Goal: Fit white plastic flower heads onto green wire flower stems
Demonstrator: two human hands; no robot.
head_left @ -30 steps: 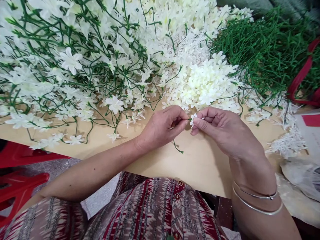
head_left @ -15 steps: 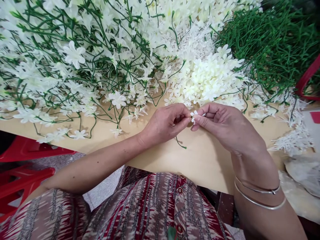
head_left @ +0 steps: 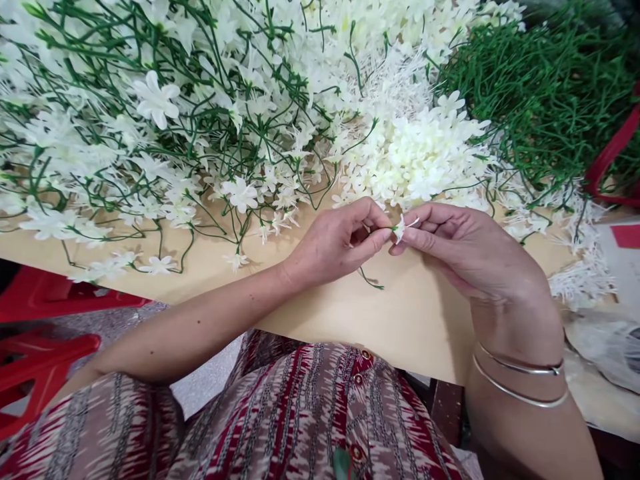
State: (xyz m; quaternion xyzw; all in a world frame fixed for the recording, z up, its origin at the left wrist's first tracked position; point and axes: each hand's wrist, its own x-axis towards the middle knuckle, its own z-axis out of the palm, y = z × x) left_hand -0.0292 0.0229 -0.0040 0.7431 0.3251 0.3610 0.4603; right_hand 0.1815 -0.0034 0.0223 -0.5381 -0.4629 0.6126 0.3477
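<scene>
Between my two hands is a small white artificial flower (head_left: 399,228), its petals facing right, with white stamen threads sticking out. My left hand (head_left: 337,240) pinches the green stem (head_left: 373,279) just behind the bloom; part of that stem hangs below the fingers. With thumb and forefinger closed, my right hand (head_left: 463,250) grips the flower from its petal side, at the stamen. Most of the stem is hidden in the left palm. Just beyond the hands lies a heap of loose white flower heads (head_left: 413,157).
Stemmed white flowers (head_left: 160,100) pile up on the left of the tan table (head_left: 345,327). Green stems (head_left: 545,93) are heaped at the back right, beside a red strap or handle (head_left: 607,160). White stamens (head_left: 583,277) and a plastic bag (head_left: 603,340) lie on the right. Red stools (head_left: 55,297) stand at the lower left.
The flower has turned from facing me to side-on, showing its green base and stamen threads. Both hands have shifted slightly right, and the view has moved a little.
</scene>
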